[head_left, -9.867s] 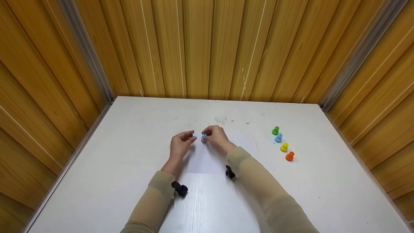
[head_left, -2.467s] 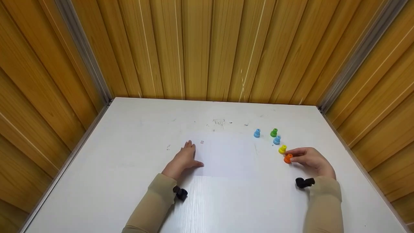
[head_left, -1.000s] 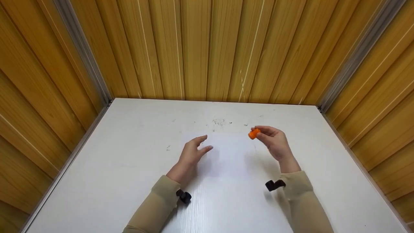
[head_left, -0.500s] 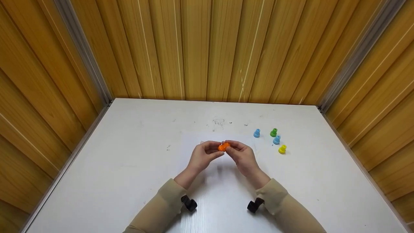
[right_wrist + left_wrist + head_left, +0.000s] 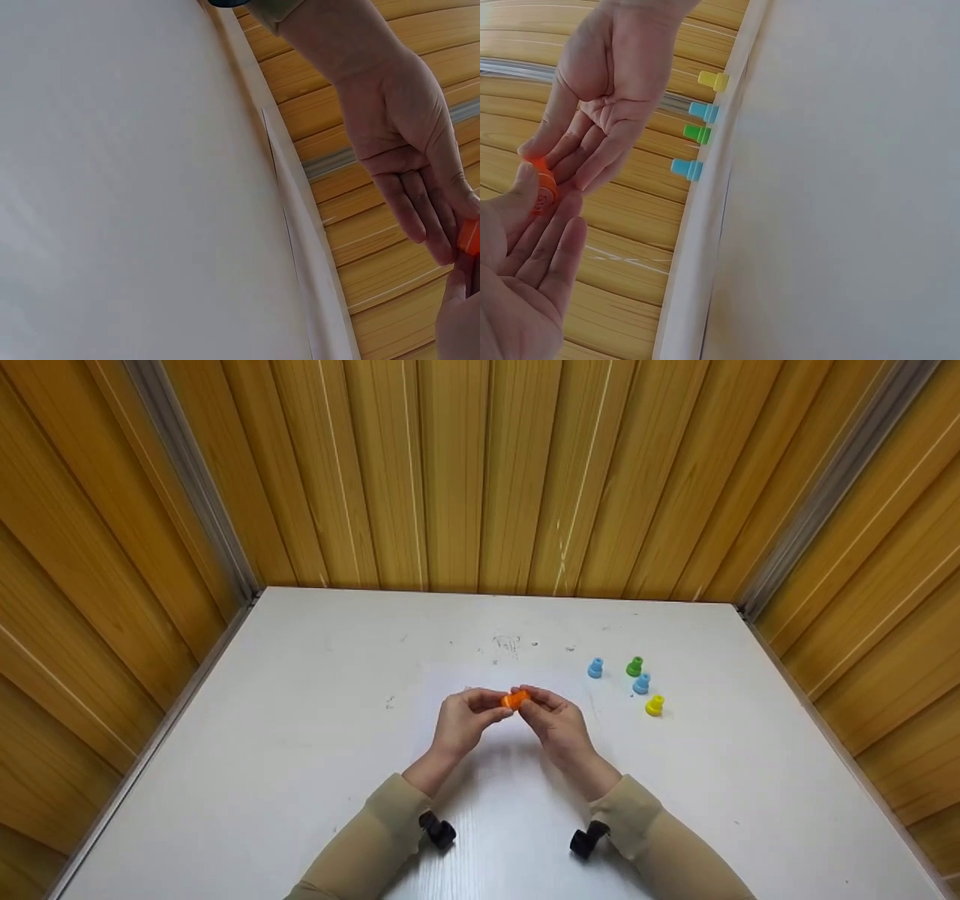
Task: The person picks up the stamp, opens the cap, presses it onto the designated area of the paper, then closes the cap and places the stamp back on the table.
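Observation:
Both hands meet over a sheet of white paper (image 5: 551, 675), around one small orange stamp (image 5: 515, 700). My left hand (image 5: 461, 726) pinches its wider base end between thumb and fingertips. The right hand (image 5: 564, 731) grips the narrower handle end. In the left wrist view, a pattern shows on the round end of the orange stamp (image 5: 546, 196), beside the left thumb. Only part of the orange stamp (image 5: 470, 237) enters the right wrist view, at its right edge. Fingers hide some of it.
Right of the paper stand a blue stamp (image 5: 595, 668), a green stamp (image 5: 634, 666), a second blue stamp (image 5: 641, 684) and a yellow stamp (image 5: 655, 706). They are on a white table (image 5: 315, 720), with wood-patterned walls (image 5: 450, 472) behind and at both sides.
A blue stamp, earlier in my right hand over the paper, now stands left of the green one. The right hand has brought the orange stamp from the row to my left hand.

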### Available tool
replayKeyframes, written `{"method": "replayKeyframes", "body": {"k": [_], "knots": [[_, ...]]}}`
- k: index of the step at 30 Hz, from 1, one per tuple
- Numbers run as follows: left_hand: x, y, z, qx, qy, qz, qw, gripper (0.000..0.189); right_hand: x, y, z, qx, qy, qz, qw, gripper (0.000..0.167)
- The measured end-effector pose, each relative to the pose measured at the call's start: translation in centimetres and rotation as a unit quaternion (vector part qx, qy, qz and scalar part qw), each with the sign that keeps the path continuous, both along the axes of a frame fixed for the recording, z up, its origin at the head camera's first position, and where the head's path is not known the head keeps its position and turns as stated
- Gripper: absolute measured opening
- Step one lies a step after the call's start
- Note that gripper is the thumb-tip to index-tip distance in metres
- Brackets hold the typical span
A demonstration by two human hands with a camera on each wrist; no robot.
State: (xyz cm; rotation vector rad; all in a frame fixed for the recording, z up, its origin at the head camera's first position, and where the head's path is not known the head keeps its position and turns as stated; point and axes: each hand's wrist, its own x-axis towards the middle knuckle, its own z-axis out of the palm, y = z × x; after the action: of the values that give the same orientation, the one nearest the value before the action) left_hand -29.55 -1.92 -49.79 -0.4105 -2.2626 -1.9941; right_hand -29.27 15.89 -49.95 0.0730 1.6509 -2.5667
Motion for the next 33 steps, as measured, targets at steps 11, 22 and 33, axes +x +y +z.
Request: {"method": "replayKeyframes", "body": {"k": [11,22,33], "knots": [[-1.8,-2.5,0.7,0.061,-0.044,0.034,0.9966,0.027,-2.9,0.0,1.6,0.064,0.038,-0.022,0.9970,0.029],[-3.8,-5.4,-0.4,0.050,-0.059,0.129,0.9887,0.027,-8.2,-1.2,1.8,0.315,0.083,-0.014,0.9453,0.027],[-3.9,-5.3,-0.6,0.048,-0.088,0.136,0.9855,0.026,-10.1,-2.8,0.2,0.434,0.054,0.050,0.8977,0.024]]}}
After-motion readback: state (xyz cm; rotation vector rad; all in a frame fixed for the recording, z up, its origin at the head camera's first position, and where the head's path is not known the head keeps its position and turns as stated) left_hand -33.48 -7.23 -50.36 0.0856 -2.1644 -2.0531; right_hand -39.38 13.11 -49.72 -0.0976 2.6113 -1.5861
